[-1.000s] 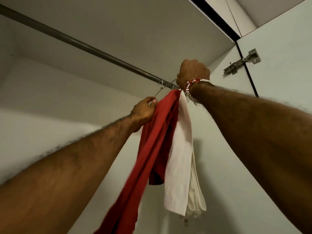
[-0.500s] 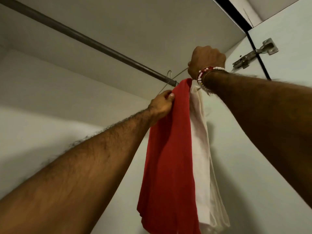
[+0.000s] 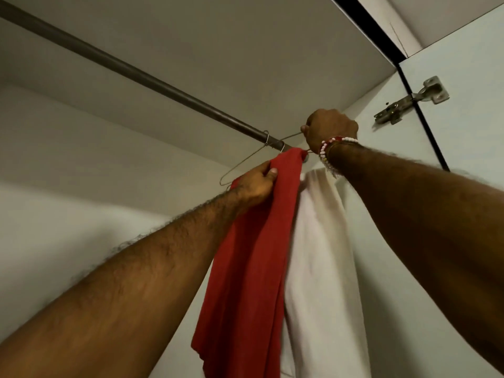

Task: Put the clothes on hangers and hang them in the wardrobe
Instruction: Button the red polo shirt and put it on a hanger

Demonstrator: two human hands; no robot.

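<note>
Our left hand (image 3: 256, 184) gripping the red garment (image 3: 256, 255) near its top, our right hand (image 3: 331, 129) curled round one end of the wire hanger (image 3: 243, 164), red garment hanging below the rail (image 3: 136, 75), against a white garment (image 3: 321, 255)

A dark rail (image 3: 141, 75) runs from ten o'clock down to the centre, where a wire hanger (image 3: 245, 162) hooks over it. The left hand (image 3: 256, 184) grips the red garment (image 3: 253, 268) just below centre. At one o'clock the right hand (image 3: 330, 128), with a beaded bracelet (image 3: 331, 148) at its wrist, curls round the hanger's wire. A white garment (image 3: 321, 268) hangs touching the red one on its three o'clock side. A metal hinge (image 3: 409, 100) sits at two o'clock.
</note>
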